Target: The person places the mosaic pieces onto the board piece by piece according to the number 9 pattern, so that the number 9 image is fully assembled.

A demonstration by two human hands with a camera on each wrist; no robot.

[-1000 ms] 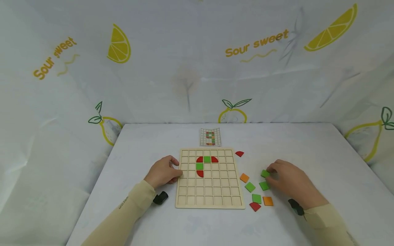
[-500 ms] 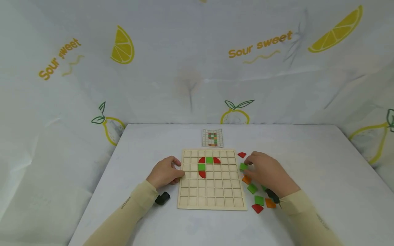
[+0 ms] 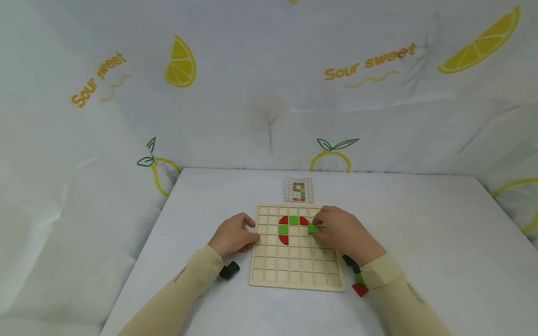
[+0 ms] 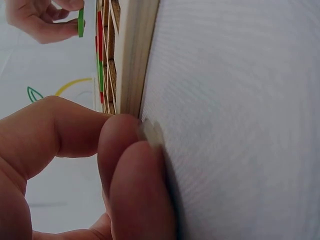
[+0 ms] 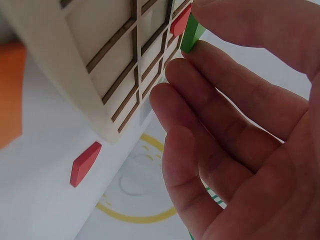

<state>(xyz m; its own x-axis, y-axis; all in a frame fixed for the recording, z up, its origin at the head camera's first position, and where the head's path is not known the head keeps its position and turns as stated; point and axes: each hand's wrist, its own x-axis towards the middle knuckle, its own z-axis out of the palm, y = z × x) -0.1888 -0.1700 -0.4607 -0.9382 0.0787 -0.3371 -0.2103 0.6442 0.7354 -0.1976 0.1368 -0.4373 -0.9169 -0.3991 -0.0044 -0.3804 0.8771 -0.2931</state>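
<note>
A pale wooden grid board (image 3: 277,264) lies on the white table. Red quarter-round tiles (image 3: 283,240) and green square tiles (image 3: 283,229) sit in its upper cells in a hooked row. My right hand (image 3: 346,233) is over the board's right part and pinches a green square tile (image 3: 312,228) between thumb and finger. In the right wrist view, that tile (image 5: 191,33) is tilted on edge near a red piece (image 5: 180,22). My left hand (image 3: 233,235) rests at the board's left edge, its fingers loosely bent, fingertips at the rim (image 4: 132,60).
A small pattern card (image 3: 299,190) with a coloured figure lies behind the board. Right of the board, a red piece (image 3: 360,290) and a green tile (image 3: 358,279) show beside my sleeve. An orange tile (image 5: 11,92) and a red piece (image 5: 85,164) appear in the right wrist view.
My right hand has picked up the green tile from the loose pieces on the right and carried it left over the board. The left hand stays at the board's edge.
</note>
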